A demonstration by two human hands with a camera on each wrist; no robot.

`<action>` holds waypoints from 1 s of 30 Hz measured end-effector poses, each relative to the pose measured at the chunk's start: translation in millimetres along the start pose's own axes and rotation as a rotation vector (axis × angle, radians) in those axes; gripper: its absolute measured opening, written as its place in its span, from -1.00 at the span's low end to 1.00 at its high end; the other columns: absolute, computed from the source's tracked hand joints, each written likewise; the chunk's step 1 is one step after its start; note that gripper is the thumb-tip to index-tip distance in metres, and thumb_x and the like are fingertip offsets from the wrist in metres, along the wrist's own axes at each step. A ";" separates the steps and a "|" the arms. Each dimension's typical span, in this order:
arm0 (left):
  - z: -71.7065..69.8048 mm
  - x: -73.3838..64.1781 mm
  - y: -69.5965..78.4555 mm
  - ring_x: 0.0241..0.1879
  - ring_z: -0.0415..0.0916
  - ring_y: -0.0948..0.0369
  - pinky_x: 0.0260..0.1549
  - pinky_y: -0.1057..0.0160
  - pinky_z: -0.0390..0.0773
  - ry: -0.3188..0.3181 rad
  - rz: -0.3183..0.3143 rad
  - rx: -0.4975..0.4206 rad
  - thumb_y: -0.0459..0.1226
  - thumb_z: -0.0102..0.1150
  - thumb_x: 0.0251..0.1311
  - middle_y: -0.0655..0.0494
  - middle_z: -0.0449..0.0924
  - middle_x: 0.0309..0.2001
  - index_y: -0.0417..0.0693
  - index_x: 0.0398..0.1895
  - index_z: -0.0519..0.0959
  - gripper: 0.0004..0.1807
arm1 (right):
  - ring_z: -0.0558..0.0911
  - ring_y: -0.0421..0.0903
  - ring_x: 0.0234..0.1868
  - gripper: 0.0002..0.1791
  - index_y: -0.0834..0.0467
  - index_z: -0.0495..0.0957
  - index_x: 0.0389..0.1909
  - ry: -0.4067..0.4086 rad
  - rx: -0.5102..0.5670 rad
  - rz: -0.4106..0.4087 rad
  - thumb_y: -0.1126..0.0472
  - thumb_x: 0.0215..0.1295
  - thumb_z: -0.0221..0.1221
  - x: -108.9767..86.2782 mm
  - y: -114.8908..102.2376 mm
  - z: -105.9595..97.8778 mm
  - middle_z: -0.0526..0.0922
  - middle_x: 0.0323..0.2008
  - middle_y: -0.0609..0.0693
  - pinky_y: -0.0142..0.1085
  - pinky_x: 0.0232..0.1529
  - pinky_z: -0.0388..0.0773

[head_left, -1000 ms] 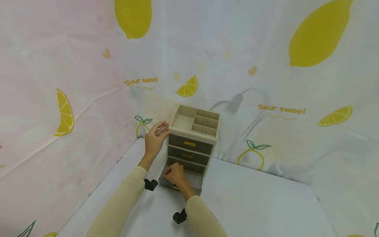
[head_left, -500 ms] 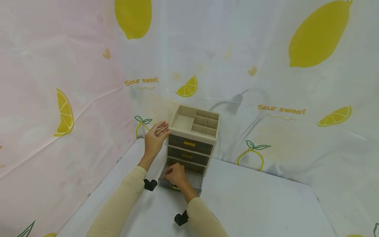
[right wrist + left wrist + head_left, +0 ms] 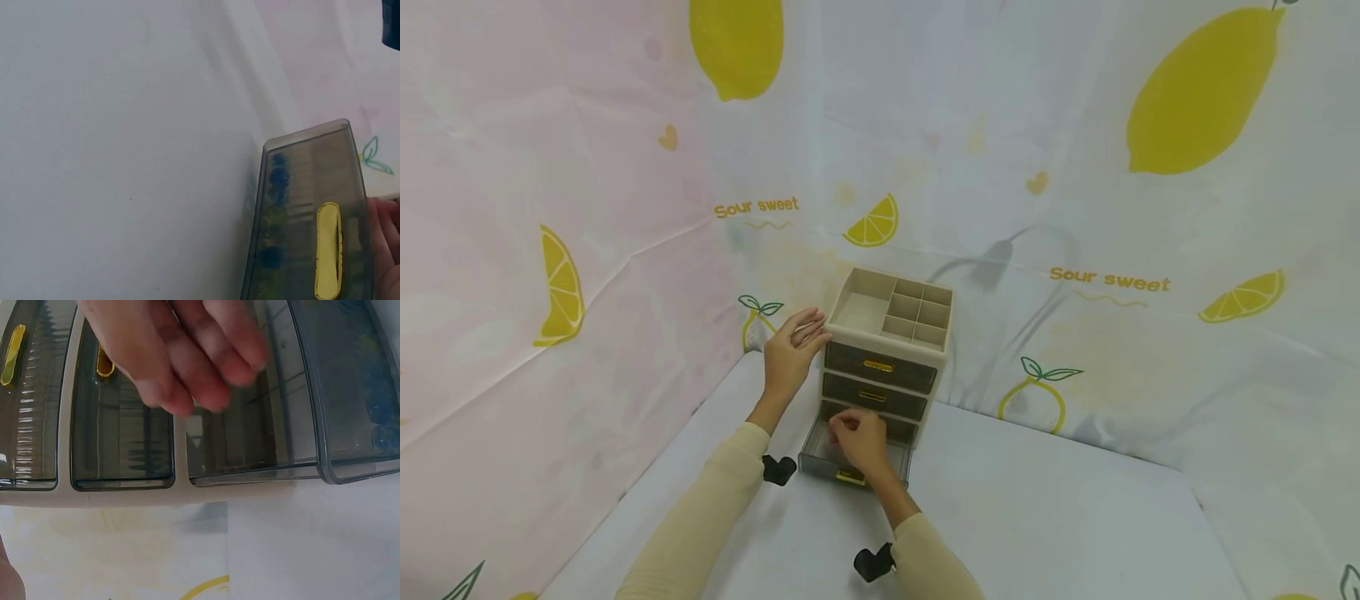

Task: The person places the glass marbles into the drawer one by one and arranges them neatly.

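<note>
A beige desk organizer (image 3: 883, 343) stands in the corner with its bottom drawer (image 3: 816, 464) pulled out. My left hand (image 3: 787, 354) rests at its upper left front corner, fingers extended along the side and thumb near the front edge. Over the open drawer hovers my right hand (image 3: 862, 437), its fingers curled and bunched downward. In the left wrist view the right hand (image 3: 187, 356) hangs across the drawer fronts; I cannot tell whether something small sits between its fingertips. Blue and yellow-green rounded things (image 3: 275, 181) show blurred through the drawer's smoky front in the right wrist view.
Two shut smoky drawers (image 3: 880, 367) with gold handles sit above the open one. The organizer's top has one large compartment and several small ones (image 3: 917, 312). A white table (image 3: 1037, 508) spreads to the right; lemon-print cloth (image 3: 940, 125) hangs behind. Black wrist mounts (image 3: 874, 563) hang under the forearms.
My right hand has risen from the drawer's left part and shifted slightly right, uncovering the drawer's gold handle. The left hand keeps its place on the organizer.
</note>
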State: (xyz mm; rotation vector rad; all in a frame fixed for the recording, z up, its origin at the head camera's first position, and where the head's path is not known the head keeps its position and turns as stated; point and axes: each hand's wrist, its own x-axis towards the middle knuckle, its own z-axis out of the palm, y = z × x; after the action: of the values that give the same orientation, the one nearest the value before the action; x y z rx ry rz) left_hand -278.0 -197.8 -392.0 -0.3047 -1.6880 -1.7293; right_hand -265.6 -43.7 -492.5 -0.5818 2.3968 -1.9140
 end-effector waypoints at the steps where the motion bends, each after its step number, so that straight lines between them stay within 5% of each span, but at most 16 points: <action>1: 0.3 -0.3 0.0 0.10 0.50 -0.20 0.07 0.16 0.61 -0.001 0.002 0.001 -0.57 0.31 0.08 -0.43 0.51 0.07 -0.47 0.17 0.45 -0.48 | 0.71 -0.06 -0.57 -0.85 0.42 0.66 -0.33 -0.008 0.052 0.018 0.36 0.30 0.20 -1.9 -1.2 -1.9 0.70 -0.54 0.11 -0.30 -0.52 0.76; 12: 2.0 -0.4 -1.2 0.09 0.50 -0.23 0.07 0.14 0.60 0.010 0.014 0.002 -0.59 0.31 0.07 -0.43 0.52 0.06 -0.51 0.15 0.45 -0.48 | 0.70 0.27 -0.43 -0.66 0.43 0.62 -0.25 -0.142 0.285 0.131 0.19 0.49 0.05 -35.5 -9.8 -18.7 0.67 -0.41 0.35 0.01 -0.35 0.76; 22: 1.1 1.3 0.8 0.08 0.50 -0.23 0.07 0.13 0.61 0.021 0.007 0.017 -0.58 0.32 0.07 -0.43 0.52 0.05 -0.50 0.14 0.46 -0.49 | 0.73 0.00 -0.48 -0.61 0.56 0.56 -0.21 -0.258 0.324 0.197 0.21 0.47 0.07 -70.3 3.4 -12.7 0.70 -0.47 0.19 -0.16 -0.39 0.78; 30: 1.6 0.4 0.9 0.10 0.49 -0.23 0.08 0.11 0.60 0.010 -0.003 0.007 -0.58 0.31 0.07 -0.45 0.50 0.06 -0.48 0.15 0.46 -0.48 | 0.72 -0.04 -0.49 -0.56 0.51 0.58 -0.20 -0.279 0.418 0.379 0.14 0.50 0.01 -90.1 18.3 -9.6 0.70 -0.46 0.19 -0.14 -0.36 0.78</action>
State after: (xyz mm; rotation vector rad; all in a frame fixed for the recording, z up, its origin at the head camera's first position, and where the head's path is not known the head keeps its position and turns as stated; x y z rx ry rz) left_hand -278.2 -196.3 -390.9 -0.2904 -1.6882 -1.7241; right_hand -189.2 -4.6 -526.7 -0.3131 1.7204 -1.9250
